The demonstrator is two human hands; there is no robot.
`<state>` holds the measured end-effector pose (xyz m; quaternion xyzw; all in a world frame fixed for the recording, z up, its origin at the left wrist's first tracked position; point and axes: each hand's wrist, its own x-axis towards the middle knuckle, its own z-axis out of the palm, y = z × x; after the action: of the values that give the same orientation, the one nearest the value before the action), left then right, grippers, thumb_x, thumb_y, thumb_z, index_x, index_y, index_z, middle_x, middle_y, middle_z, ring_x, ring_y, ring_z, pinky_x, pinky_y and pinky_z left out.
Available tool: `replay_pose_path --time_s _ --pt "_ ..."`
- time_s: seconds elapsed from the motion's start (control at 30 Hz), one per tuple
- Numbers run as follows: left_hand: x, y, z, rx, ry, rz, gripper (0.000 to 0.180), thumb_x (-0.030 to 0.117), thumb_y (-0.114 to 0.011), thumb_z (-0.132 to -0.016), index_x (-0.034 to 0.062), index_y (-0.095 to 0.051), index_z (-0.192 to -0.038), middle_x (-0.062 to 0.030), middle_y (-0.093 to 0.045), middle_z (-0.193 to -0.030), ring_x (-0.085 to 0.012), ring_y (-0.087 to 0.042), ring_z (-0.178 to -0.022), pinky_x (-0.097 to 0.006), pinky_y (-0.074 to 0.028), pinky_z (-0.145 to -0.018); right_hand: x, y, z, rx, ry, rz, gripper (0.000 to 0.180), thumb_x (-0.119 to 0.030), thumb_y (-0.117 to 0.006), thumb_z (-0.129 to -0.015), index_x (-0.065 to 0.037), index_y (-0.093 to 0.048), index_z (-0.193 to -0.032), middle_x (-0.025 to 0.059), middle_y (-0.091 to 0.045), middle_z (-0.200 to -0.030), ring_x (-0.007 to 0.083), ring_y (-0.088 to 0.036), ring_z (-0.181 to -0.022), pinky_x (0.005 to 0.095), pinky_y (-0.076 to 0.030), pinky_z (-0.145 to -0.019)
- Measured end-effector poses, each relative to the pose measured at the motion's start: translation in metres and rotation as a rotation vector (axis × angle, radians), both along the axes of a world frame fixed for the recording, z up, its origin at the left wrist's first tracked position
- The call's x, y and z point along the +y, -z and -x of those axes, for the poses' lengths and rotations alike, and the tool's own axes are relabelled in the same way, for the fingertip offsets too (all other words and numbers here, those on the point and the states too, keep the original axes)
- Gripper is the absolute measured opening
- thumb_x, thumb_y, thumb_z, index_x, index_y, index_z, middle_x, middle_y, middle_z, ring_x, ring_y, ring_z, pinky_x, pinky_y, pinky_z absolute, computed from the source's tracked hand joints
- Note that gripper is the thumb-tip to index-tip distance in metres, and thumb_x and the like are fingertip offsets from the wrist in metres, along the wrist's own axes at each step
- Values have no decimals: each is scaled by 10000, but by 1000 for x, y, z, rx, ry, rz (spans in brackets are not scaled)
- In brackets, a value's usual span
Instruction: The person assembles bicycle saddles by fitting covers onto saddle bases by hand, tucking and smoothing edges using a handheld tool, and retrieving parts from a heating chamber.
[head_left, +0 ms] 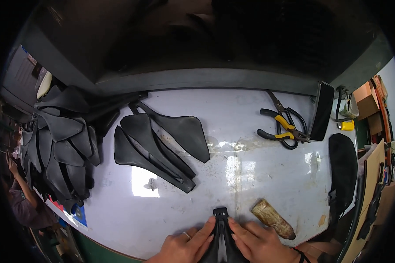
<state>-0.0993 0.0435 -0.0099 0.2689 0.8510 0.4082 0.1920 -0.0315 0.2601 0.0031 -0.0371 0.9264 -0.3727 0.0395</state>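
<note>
A black bicycle saddle (221, 213), narrow end pointing away from me, is between my hands at the near edge of the table. Its two long sides spread toward me around a central slot, and its wide end runs out of the picture. My left hand (182, 245), with a ring on one finger, grips the left side near the tip. On the opposite side, my right hand (259, 241) grips it with thumb and fingers. Right of the saddle lies a worn, brownish, rounded block (273, 218), close to my right hand.
More black saddles (162, 149) lie mid-table, with a large pile (61, 140) at left. Yellow-black pliers (287, 127) rest across black-handled scissors (296, 115), beside a leaning phone (322, 111). A black cloth-like piece (342, 171) lies right. A dark cabinet (206, 81) borders the back. Another person's arm (24, 188) shows far left.
</note>
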Motion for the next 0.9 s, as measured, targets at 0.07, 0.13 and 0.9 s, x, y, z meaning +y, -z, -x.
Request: replay_pose_path --time_s 0.07,0.13,0.9 --pt "-3 -3 0 -56 30 -1 395 52 -691 -943 -45 -629 -1321 -251 -711 -1017 -415 -688 -761 -453 -572 -668 6 0 -1 -23 -56 17 397 -35 -680 -939 29 -645 -1329 160 -597 -873 316 -630 -648 415 -522 -561" --pt "-7 -8 -2 -115 58 -3 400 52 -691 -942 -50 -626 -1324 -246 -706 -988 -414 -676 -736 -455 -566 -661 4 -5 -7 -67 -70 48 411 -27 -680 -936 32 -636 -1340 170 -607 -889 329 -638 -665 414 -528 -573" --pt "18 1 -41 321 61 165 541 136 -701 -886 -112 -577 -1351 -293 -714 -1123 -271 -602 -481 -385 -509 -445 -18 1 -29 -37 -212 -225 630 -130 -667 -929 169 -442 -1435 213 -650 -957 274 -641 -608 368 -523 -486"
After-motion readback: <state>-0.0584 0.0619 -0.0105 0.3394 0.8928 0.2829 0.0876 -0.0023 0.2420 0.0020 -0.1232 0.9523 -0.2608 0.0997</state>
